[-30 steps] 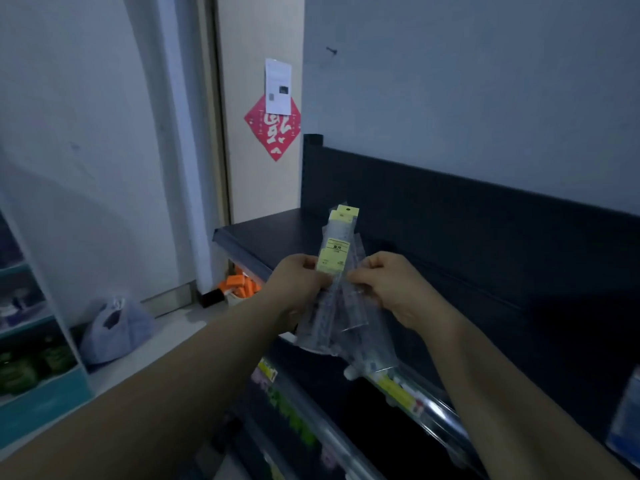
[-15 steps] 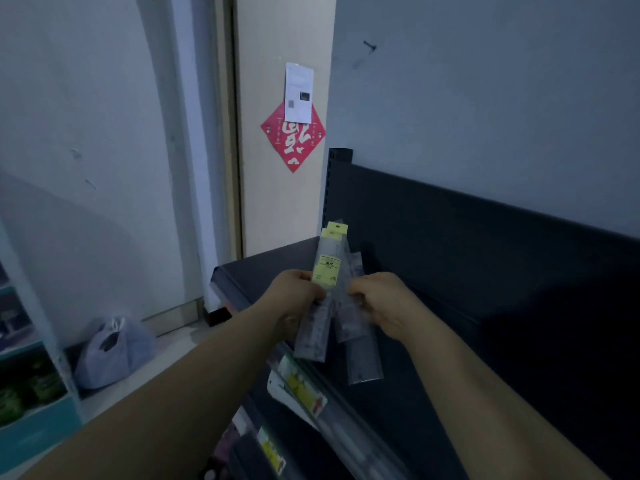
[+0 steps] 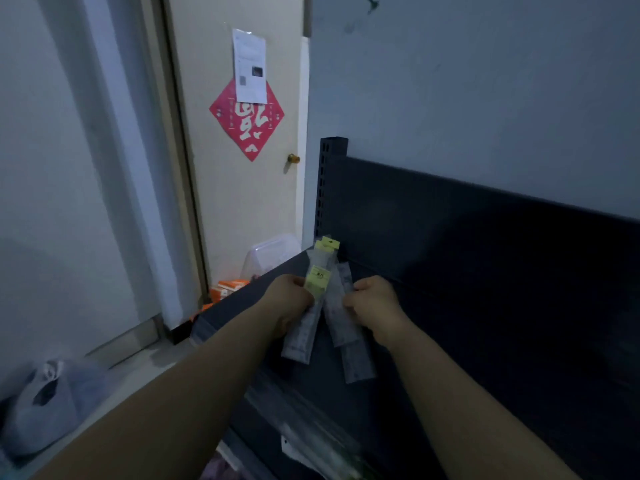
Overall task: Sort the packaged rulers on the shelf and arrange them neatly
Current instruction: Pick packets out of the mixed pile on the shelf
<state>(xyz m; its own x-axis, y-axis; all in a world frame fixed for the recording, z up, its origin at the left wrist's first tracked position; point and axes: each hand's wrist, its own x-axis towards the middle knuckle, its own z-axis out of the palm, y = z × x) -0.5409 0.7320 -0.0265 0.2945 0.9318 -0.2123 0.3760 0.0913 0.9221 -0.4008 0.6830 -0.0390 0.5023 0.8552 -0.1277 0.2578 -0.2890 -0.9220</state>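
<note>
- left hand (image 3: 291, 303): fingers curled round the packaged rulers (image 3: 313, 306), gripping the yellow-labelled pack on the bundle's left edge
- right hand (image 3: 374, 303): fingers curled, pinching the right edge of the same bundle, on the clear packs
- packaged rulers: held between both hands and fanned out; yellow header tabs at the far end, near ends splayed apart toward the camera
- bundle sits over the dark shelf (image 3: 450, 341), near its left end; can't tell if the lower tips touch the surface (dim light)
- back panel (image 3: 485, 237) stands upright behind the shelf
- door (image 3: 242, 209) beyond the shelf's left end, with a red diamond paper (image 3: 246, 126) and a white note (image 3: 250, 65) overlapping its top corner
- orange boxes (image 3: 230, 289) on the floor by the door
- plastic bag (image 3: 45, 403) on the floor, far left
</note>
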